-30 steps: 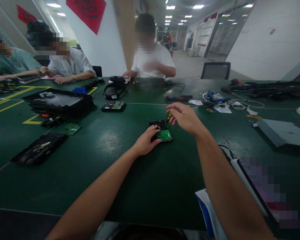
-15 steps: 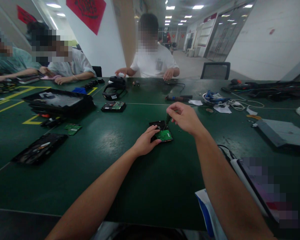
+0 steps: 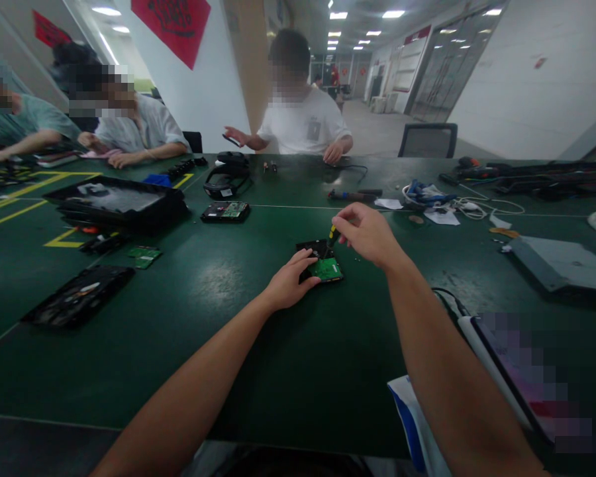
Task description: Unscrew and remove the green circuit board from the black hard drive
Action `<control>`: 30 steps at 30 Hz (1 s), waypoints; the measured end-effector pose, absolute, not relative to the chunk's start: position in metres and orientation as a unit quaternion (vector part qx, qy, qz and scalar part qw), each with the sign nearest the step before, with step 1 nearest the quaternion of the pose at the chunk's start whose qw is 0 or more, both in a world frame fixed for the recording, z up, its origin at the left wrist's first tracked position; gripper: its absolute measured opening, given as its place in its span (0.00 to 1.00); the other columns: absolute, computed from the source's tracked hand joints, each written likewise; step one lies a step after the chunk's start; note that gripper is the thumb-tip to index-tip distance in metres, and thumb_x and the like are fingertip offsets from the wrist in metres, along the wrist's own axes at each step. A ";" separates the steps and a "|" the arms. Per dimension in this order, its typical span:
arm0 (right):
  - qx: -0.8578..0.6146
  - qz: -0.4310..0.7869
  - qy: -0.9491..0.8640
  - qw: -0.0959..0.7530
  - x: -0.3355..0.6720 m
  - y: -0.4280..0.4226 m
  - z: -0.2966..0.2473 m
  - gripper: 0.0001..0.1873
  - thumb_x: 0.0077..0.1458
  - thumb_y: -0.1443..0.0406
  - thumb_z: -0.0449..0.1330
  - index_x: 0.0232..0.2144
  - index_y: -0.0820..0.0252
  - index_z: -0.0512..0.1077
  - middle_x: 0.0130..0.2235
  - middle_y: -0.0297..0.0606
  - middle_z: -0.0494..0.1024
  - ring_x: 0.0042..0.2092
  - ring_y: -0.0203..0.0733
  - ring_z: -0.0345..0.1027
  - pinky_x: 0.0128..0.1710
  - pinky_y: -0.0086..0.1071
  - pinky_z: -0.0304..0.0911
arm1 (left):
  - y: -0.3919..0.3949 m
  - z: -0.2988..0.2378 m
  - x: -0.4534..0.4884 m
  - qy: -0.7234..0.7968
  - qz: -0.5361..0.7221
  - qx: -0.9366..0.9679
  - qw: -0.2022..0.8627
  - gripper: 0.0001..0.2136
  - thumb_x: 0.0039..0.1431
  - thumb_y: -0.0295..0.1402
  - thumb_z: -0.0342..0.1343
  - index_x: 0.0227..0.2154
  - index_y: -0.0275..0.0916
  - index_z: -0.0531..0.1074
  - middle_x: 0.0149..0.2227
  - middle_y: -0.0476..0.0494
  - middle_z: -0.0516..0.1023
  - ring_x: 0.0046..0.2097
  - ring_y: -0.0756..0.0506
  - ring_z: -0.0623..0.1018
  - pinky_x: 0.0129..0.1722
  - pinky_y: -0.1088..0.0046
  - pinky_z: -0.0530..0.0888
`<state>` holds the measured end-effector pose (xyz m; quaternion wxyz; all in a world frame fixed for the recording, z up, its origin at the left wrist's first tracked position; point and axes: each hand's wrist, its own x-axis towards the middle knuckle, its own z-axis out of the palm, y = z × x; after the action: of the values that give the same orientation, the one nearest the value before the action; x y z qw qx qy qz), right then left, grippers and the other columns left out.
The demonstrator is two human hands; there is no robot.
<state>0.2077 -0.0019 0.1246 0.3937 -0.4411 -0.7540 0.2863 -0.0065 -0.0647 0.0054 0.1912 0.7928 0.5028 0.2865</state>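
Note:
A small hard drive (image 3: 322, 263) with a green circuit board facing up lies on the dark green table (image 3: 238, 371). My left hand (image 3: 291, 281) rests on its near left edge, fingers curled against it and holding it down. My right hand (image 3: 367, 232) hovers just above and to the right, fingers pinched round a small screwdriver (image 3: 331, 236) with a yellow and black handle. The tip points down at the drive's far part.
Another drive (image 3: 226, 211), a black tray (image 3: 114, 199), an opened black unit (image 3: 77, 303) and green boards (image 3: 144, 255) lie to the left. Cables (image 3: 434, 197) and a grey panel (image 3: 561, 262) lie right. A person in white (image 3: 302, 119) sits opposite; two others sit far left.
My right hand's fingers have closed in on the screwdriver and dropped slightly toward the drive. My left hand has stayed put. The person opposite has moved their hands.

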 end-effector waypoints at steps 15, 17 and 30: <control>-0.429 0.314 -0.762 0.369 0.209 -0.004 0.128 0.13 0.64 0.56 0.57 0.41 0.57 0.76 0.33 0.39 0.80 0.29 0.40 0.73 0.28 0.35 0.67 | -0.064 0.005 -0.007 0.503 0.287 0.792 0.192 0.25 0.66 0.41 0.58 0.63 0.41 0.67 0.72 0.37 0.59 0.73 0.37 0.57 0.72 0.52 0.58; -0.440 0.285 -0.763 0.377 0.209 -0.002 0.128 0.13 0.63 0.54 0.59 0.37 0.57 0.75 0.34 0.40 0.80 0.31 0.41 0.73 0.30 0.36 0.67 | -0.064 0.005 -0.007 0.501 0.288 0.793 0.191 0.25 0.66 0.41 0.58 0.63 0.40 0.67 0.72 0.37 0.59 0.73 0.37 0.57 0.72 0.52 0.57; -0.428 0.359 -0.740 0.374 0.206 -0.005 0.129 0.14 0.66 0.57 0.53 0.44 0.57 0.75 0.29 0.37 0.77 0.29 0.40 0.74 0.31 0.35 0.69 | -0.064 0.007 -0.007 0.499 0.287 0.796 0.189 0.25 0.66 0.42 0.58 0.63 0.40 0.67 0.72 0.37 0.59 0.73 0.37 0.58 0.71 0.52 0.58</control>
<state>0.2064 -0.0050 0.1288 0.3744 -0.4280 -0.7401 0.3590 -0.0071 -0.0642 0.0067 0.1891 0.7957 0.4989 0.2867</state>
